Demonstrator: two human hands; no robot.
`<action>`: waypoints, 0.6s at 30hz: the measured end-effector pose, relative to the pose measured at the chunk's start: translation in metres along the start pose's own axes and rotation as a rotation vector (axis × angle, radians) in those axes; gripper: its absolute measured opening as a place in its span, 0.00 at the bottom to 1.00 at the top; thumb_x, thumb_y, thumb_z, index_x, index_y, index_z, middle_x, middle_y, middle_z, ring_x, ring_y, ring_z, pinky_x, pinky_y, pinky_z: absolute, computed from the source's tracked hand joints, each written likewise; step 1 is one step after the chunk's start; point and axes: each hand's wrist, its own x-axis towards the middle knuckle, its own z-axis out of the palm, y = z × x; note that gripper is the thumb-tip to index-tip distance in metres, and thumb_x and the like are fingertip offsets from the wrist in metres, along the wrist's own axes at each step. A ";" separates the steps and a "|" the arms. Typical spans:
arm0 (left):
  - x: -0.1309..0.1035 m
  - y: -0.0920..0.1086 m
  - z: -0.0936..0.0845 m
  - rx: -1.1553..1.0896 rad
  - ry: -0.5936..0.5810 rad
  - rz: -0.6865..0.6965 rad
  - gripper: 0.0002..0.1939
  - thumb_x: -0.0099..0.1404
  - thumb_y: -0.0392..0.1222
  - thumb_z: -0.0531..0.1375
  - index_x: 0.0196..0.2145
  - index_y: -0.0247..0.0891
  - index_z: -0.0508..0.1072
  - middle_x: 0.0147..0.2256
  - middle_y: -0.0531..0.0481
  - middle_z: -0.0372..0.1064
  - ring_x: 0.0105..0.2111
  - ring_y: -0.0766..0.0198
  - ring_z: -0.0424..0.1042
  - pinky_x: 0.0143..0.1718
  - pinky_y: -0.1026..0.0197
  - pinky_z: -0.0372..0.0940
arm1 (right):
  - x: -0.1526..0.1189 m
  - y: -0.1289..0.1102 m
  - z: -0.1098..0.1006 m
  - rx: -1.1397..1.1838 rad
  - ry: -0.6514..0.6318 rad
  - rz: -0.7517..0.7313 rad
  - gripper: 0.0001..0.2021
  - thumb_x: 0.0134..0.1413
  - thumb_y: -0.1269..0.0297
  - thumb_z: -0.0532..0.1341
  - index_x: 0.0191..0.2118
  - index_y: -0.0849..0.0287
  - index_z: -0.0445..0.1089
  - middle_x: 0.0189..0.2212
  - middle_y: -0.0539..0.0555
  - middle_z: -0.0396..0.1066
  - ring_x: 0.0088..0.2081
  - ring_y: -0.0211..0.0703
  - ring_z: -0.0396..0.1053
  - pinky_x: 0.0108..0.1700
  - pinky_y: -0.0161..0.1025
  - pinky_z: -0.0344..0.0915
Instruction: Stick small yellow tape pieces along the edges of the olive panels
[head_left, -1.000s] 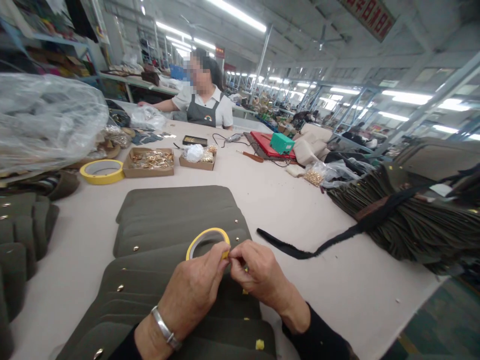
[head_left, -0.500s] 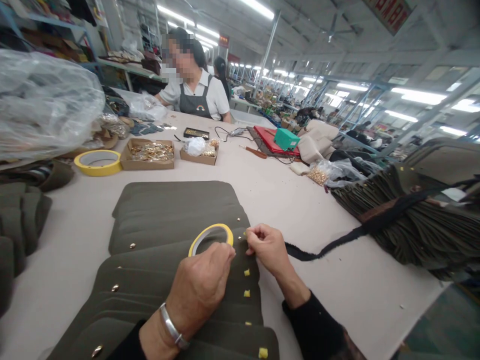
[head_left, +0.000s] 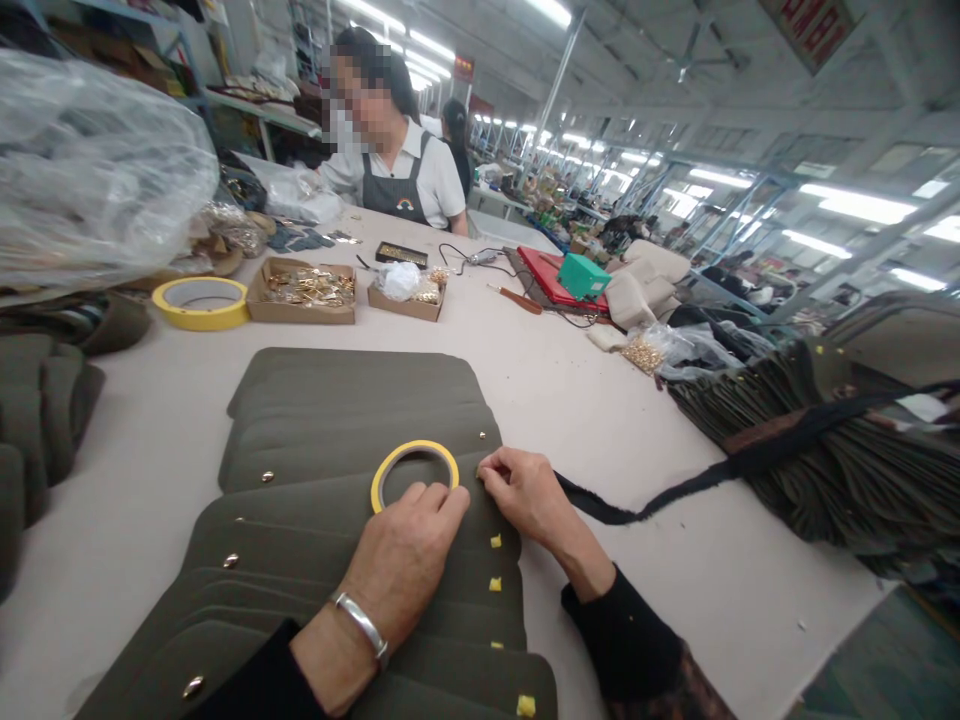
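Overlapping dark olive pieces (head_left: pixel 360 400) lie in a fanned row on the table, with metal studs on some and small yellow tape bits (head_left: pixel 495 584) along their right edges. My left hand (head_left: pixel 409 550), a silver bangle at its wrist, is closed on the near rim of a yellow tape roll (head_left: pixel 380 470), which is tilted up over the pieces. At the right edge of the pieces, my right hand (head_left: pixel 523 487) pinches with thumb and forefinger just below a small stud (head_left: pixel 482 435); whatever is between its fingertips is too small to make out.
Behind the pieces stand another tape roll (head_left: pixel 201 318), a box of metal parts (head_left: pixel 300 312) and a smaller box (head_left: pixel 409 308). A black strip (head_left: pixel 622 517) runs to a dark stack (head_left: pixel 787 450) at right. A person (head_left: pixel 405 170) sits across the table.
The tape roll has tipped more upright and shifted slightly left with my left hand, whose back is turned up more. My right hand has moved slightly left, its fingertips now covering the stud beside them.
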 end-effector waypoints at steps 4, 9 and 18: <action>0.001 0.000 0.000 0.002 -0.011 -0.006 0.07 0.68 0.33 0.52 0.36 0.41 0.69 0.33 0.51 0.69 0.35 0.57 0.68 0.33 0.57 0.66 | 0.002 0.000 0.000 -0.137 -0.007 0.011 0.05 0.55 0.71 0.59 0.37 0.60 0.72 0.25 0.51 0.75 0.29 0.42 0.72 0.35 0.36 0.63; -0.001 0.000 -0.002 0.014 0.005 0.000 0.07 0.67 0.31 0.53 0.37 0.41 0.69 0.33 0.51 0.69 0.35 0.59 0.68 0.32 0.60 0.65 | -0.009 0.003 -0.011 -0.160 0.089 -0.068 0.08 0.59 0.67 0.60 0.45 0.59 0.67 0.26 0.50 0.72 0.29 0.42 0.71 0.36 0.36 0.64; -0.005 0.000 0.001 0.077 0.067 0.041 0.08 0.66 0.30 0.51 0.36 0.39 0.68 0.32 0.49 0.68 0.34 0.58 0.66 0.32 0.59 0.64 | -0.005 -0.015 -0.006 -0.538 -0.125 -0.333 0.09 0.61 0.73 0.54 0.34 0.63 0.71 0.31 0.59 0.72 0.35 0.47 0.70 0.39 0.39 0.65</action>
